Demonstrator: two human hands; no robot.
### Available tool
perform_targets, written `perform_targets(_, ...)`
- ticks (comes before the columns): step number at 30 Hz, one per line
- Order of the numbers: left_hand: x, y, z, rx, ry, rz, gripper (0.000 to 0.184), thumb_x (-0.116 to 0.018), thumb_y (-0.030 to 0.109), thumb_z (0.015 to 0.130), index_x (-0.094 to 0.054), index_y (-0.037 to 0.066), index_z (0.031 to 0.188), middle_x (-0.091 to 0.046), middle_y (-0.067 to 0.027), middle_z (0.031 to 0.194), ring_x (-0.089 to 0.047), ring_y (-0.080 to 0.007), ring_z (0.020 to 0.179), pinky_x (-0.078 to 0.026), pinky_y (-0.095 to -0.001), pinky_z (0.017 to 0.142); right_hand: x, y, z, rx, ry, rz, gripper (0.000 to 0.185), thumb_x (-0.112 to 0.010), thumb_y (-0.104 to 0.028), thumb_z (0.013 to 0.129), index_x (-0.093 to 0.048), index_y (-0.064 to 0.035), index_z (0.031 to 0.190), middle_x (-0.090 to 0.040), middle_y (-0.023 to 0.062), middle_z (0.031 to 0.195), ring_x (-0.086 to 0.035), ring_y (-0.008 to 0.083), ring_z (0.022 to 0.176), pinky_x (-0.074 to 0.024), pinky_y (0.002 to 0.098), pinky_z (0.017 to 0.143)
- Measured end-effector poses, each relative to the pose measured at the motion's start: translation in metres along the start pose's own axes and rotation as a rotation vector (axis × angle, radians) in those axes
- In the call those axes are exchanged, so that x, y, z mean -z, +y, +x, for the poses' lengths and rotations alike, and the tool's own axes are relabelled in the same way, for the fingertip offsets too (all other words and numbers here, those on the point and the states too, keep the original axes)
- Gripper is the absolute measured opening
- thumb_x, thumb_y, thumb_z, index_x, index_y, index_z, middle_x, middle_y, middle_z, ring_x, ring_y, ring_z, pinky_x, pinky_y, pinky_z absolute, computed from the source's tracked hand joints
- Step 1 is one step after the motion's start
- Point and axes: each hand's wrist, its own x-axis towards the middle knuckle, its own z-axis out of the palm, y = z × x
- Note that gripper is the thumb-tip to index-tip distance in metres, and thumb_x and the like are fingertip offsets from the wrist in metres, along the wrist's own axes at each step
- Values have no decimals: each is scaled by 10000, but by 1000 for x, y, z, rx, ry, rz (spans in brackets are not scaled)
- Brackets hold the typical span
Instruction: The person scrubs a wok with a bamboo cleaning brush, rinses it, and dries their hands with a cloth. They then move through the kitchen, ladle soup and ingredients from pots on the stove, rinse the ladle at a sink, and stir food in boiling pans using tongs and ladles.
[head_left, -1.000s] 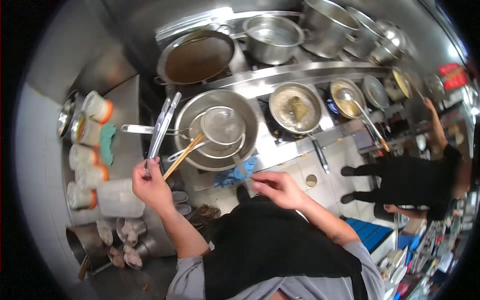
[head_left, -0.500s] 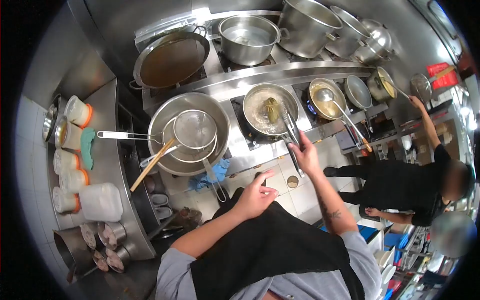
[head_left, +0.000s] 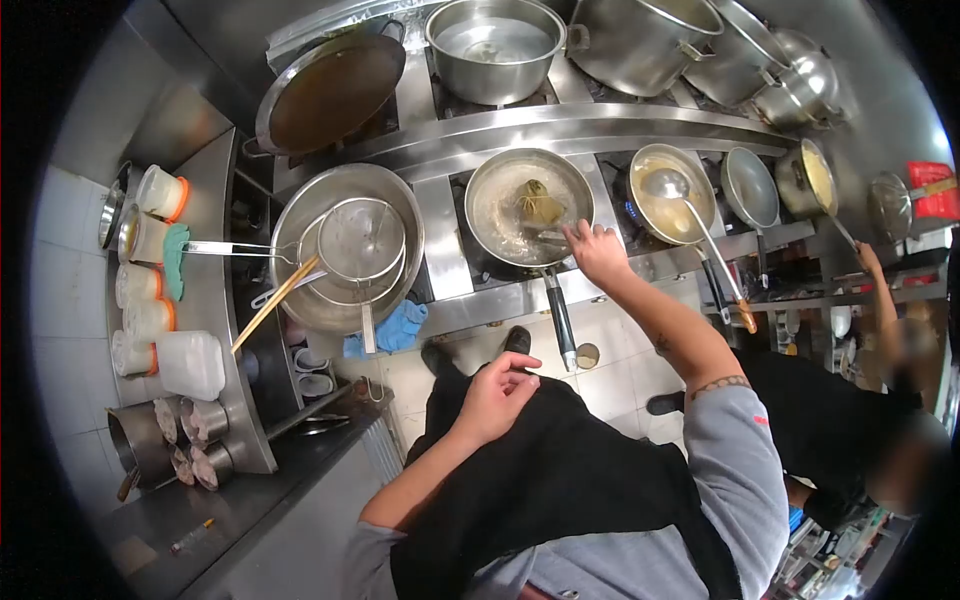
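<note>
My right hand (head_left: 598,254) reaches over the near right rim of a frying pan (head_left: 476,236), closed around metal tongs (head_left: 545,238). The tongs' tips are down in the pan, close to an olive-green, leafy-looking lump (head_left: 538,203); whether they touch it I cannot tell. Pale, bubbling liquid surrounds the lump. The pan's black handle (head_left: 560,318) points toward me, with no hand on it. In front of my black apron, my left hand (head_left: 500,396) hovers with loosely bent fingers apart, holding nothing.
Left of the pan stands a large steel pot (head_left: 290,222) with strainers (head_left: 362,240) and chopsticks (head_left: 272,305) across it. To the right, a pan (head_left: 645,222) holds a ladle (head_left: 666,184). A co-worker (head_left: 850,420) stands at the far right. Lidded tubs (head_left: 150,318) line the left counter.
My right hand has moved forward to the pan's edge, bringing the tongs lower into it. My left hand has drawn slightly back. The view has shifted, and the co-worker appears lower and farther right.
</note>
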Motion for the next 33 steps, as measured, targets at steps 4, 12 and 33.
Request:
perform_targets(4,-9,9,3,-77,107,-54,211,-607,71,946,-594,17,1149,-671,-71,947,-644,-101,880,-500,-234,781,-15,0,13,-61,-27,89,471,-495,-156,909,-486,-31,1364,-609,135,979,-691,281,748,-550,407,642)
perform_targets(12,-15,7,12,-70,114,-118,188,-579,36,958,-574,-7,1141,-653,-77,1066,-659,-133,944,-511,-259,844,-15,36,12,-263,0,409,228,-545,-204,921,-602,-14,1031,-683,207,840,-692,372,760,-561,465,684)
perform_targets(33,-11,7,23,-55,114,-125,196,-574,31,956,-568,-17,1146,-648,-86,1118,-659,-145,947,-513,-275,859,19,-17,-17,-549,-214,659,355,-656,-315,874,-604,-8,1045,-693,235,913,-687,394,881,-553,489,792)
